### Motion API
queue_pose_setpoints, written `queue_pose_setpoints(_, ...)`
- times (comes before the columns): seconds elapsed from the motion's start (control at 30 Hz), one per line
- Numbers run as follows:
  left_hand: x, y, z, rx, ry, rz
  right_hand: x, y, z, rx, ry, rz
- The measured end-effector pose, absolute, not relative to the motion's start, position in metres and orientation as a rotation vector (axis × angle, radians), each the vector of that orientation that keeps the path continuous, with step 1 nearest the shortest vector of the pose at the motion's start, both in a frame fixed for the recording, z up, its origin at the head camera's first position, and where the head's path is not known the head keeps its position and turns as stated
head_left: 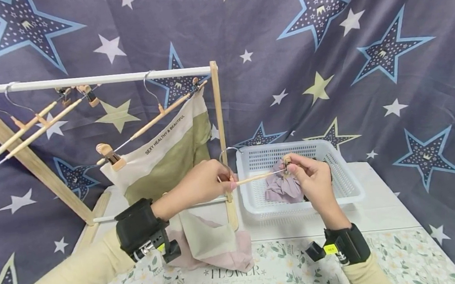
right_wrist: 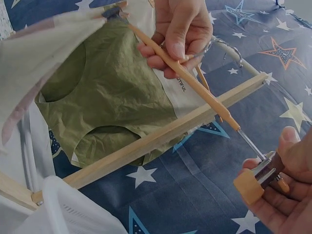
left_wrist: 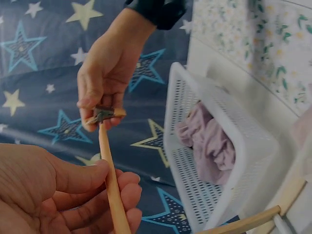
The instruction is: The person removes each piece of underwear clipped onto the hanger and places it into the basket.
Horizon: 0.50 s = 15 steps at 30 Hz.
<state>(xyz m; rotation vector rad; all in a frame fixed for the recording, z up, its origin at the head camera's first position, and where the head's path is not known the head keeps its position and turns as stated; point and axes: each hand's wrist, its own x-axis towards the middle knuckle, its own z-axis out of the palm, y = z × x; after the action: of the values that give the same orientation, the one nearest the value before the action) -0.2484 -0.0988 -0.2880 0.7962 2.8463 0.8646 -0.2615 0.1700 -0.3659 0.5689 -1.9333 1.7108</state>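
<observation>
Stretched between two hands above a desk [head_left: 391, 214] partly spread with a flower-printed mat [head_left: 413, 259]: a slim hanger [head_left: 257, 178] of smooth, pale wood, with a thin, shiny metal rod at the end of its bar, a curved wire hook [head_left: 228, 150] near the left hand [head_left: 202, 182], and a blocky clip [head_left: 287, 163] of wood and dark metal at the right. Grasped along the bar between thumb and fingers of the left hand, and pinched at the clip by the right hand [head_left: 316, 178]. In the right wrist view, at the opposite end beyond the left hand: a second, dark clip [right_wrist: 114, 12], apparently meeting the edge of a soft pale-and-pink cloth [head_left: 213, 237], draped below the left forearm. Beneath the right hand: a whitish plastic basket [head_left: 256, 159], its walls perforated, with a crumpled mauve cloth [head_left: 281, 189] inside. At left, on a wooden-post rack [head_left: 220, 119] with a round white rail: a two-tone olive-and-white garment [head_left: 171, 162], clipped to another wooden hanger and lettered along its pale band. Behind: a creased, dark, star-printed backdrop [head_left: 246, 88].
</observation>
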Motion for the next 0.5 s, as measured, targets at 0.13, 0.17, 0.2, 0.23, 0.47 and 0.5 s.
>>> queue_pose_setpoints(0.13,-0.247,-0.096,-0.287,0.852,2.823,0.839,-0.266,0.173,-0.365,0.568,-1.975,1.733)
queue_pose_setpoints(0.17,-0.245,-0.095,-0.287,0.856,2.819,0.835,-0.266,0.174,-0.365,0.565,-1.992,1.724)
queue_pose_setpoints(0.2,-0.244,-0.095,-0.286,0.845,2.805,0.845,-0.267,0.174,-0.364,0.567,-2.005,1.716)
queue_pose_setpoints(0.23,-0.242,-0.094,-0.286,0.826,2.787,0.863,-0.268,0.175,-0.364,0.574,-2.019,1.708)
queue_pose_setpoints(0.47,-0.236,-0.088,-0.286,0.610,2.671,0.993,-0.272,0.177,-0.360,0.628,-2.125,1.738)
queue_pose_setpoints(0.5,-0.236,-0.088,-0.287,0.572,2.651,1.021,-0.273,0.177,-0.359,0.625,-2.149,1.732)
